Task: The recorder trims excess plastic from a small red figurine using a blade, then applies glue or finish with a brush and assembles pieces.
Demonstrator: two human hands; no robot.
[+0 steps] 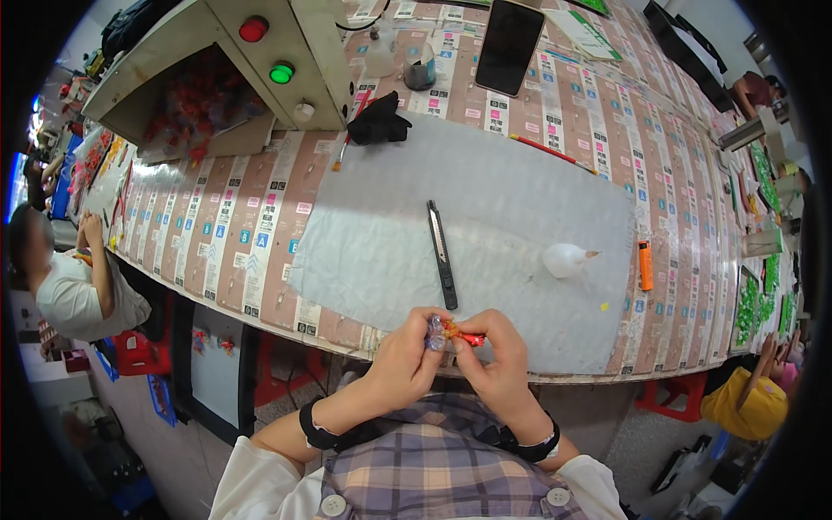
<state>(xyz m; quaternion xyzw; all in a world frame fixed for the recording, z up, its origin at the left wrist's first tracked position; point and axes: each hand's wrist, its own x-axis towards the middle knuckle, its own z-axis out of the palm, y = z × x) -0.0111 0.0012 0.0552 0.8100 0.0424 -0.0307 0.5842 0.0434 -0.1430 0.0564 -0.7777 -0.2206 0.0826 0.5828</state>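
At the near edge of the table, my left hand (406, 357) pinches the clear, purplish end of a small plastic figure (450, 330). My right hand (498, 362) has thumb and finger closed on its red end. The middle of the figure is orange-yellow; its exact shape is too small to make out. Just beyond my fingers a black utility knife (441, 256) lies on the grey-white sheet (373, 225). To its right on the sheet rests a small white squeeze bottle (568, 260) with a brownish tip.
An orange lighter (645, 265) lies right of the sheet, a red pencil-like stick (555, 154) along its far edge. A black cloth (379, 120) and phone (510, 48) lie farther back. At far left stands a metal box (303, 52) with red pieces inside. Other people sit at both sides.
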